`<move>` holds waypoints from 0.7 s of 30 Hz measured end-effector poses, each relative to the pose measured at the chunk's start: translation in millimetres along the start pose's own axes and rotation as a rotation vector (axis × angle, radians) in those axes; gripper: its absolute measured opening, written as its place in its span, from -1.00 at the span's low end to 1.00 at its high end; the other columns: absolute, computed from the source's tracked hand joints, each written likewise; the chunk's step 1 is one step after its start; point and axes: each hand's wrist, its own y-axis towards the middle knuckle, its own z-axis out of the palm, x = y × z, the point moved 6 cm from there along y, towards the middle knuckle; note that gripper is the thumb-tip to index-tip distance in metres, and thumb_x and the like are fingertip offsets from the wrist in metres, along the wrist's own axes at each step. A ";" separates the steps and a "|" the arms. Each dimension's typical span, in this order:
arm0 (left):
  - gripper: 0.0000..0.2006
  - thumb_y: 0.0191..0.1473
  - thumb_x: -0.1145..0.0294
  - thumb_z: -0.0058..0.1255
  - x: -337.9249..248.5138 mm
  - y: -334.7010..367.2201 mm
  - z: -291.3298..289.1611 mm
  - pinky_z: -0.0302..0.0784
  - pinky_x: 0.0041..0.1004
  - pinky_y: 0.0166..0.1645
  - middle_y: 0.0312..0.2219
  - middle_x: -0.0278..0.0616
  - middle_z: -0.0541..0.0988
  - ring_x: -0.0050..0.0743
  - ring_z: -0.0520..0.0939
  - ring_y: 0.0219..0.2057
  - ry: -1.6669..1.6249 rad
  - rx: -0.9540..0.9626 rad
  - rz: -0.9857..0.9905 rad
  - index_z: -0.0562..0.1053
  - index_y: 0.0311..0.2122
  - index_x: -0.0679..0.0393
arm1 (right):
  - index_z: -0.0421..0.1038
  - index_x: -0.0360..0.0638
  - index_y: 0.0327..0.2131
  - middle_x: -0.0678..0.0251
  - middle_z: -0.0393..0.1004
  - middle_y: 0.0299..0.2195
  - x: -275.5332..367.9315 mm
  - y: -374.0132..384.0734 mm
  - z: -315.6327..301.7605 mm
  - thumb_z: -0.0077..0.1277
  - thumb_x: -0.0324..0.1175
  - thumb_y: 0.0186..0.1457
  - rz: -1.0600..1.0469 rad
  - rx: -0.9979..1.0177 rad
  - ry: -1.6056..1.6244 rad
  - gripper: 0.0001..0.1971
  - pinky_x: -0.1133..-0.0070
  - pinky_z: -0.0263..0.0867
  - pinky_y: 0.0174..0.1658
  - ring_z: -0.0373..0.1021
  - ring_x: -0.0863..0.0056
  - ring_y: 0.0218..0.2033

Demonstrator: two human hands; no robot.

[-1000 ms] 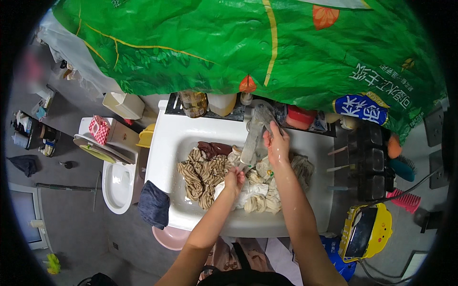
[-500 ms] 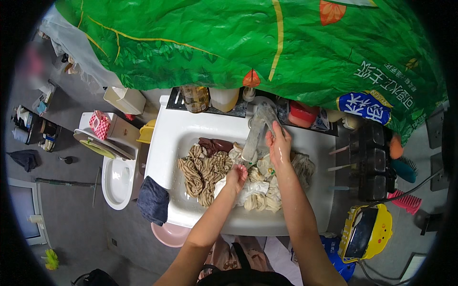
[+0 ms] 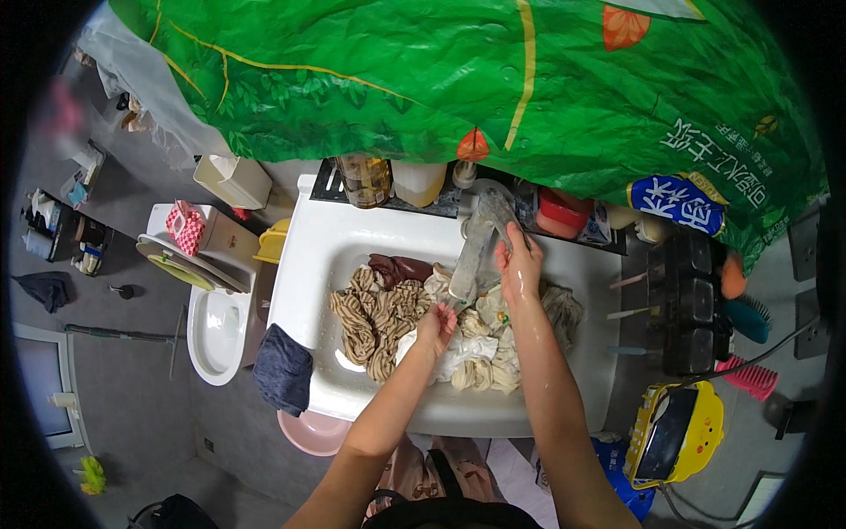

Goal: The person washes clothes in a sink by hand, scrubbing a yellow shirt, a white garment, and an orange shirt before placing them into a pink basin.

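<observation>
Below the tip of the grey faucet (image 3: 471,260), my left hand (image 3: 435,328) has its fingers curled together over the laundry; whatever they hold, if anything, is too small to make out. My right hand (image 3: 522,264), wet, is closed at the end of the faucet lever (image 3: 500,212), to the right of the spout. Wet clothes fill the middle of the white sink (image 3: 300,264): a brown striped garment (image 3: 392,313) on the left, a dark maroon cloth (image 3: 401,267) behind it, white and cream pieces (image 3: 476,357) near my hands, and a greyish cloth (image 3: 561,313) at right.
A big green plastic package (image 3: 352,79) overhangs the sink's back, above bottles (image 3: 419,183) and a red container (image 3: 564,212). A dark blue cloth (image 3: 283,368) drapes over the left front corner. Black holders (image 3: 686,300) with toothbrushes stand right; a toilet (image 3: 218,331) stands left.
My hands stay in nearly the same places by the faucet, the right one shifted very slightly. The laundry lies as before.
</observation>
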 end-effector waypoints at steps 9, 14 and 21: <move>-0.78 0.07 0.28 -0.30 -18.1 -4.1 -7.3 0.45 -0.45 -0.46 -0.57 -0.22 0.45 -0.36 0.47 -0.57 0.446 0.000 0.310 0.36 -0.45 0.16 | 0.27 -0.25 -0.53 0.39 0.27 -0.72 -5.8 -21.0 -15.0 -0.11 -0.21 0.02 -0.051 0.017 -0.152 -0.73 0.73 0.02 -0.70 0.10 0.69 -0.78; -0.56 -0.04 0.11 -0.21 -8.3 -97.7 19.0 0.09 -0.06 -0.03 -0.14 -0.09 0.32 -0.08 0.28 -0.11 2.164 0.196 1.221 0.23 -0.04 0.04 | 0.29 -0.26 -0.33 0.29 0.37 -0.62 -113.2 -31.7 -94.3 -0.20 -0.43 -0.01 -0.298 0.087 -0.834 -0.84 0.57 0.23 -0.53 0.31 0.38 -0.63; -0.38 -0.10 0.00 -0.19 -9.8 -81.2 -3.1 0.11 -0.08 -0.05 -0.01 -0.08 0.16 -0.05 0.19 -0.03 2.423 0.484 1.222 0.07 0.05 0.11 | 0.30 -0.26 -0.27 0.04 0.28 -0.19 -197.8 1.6 -89.7 -0.16 -0.44 -0.21 0.097 0.448 -1.653 -0.68 0.42 0.14 -0.09 0.22 0.17 -0.17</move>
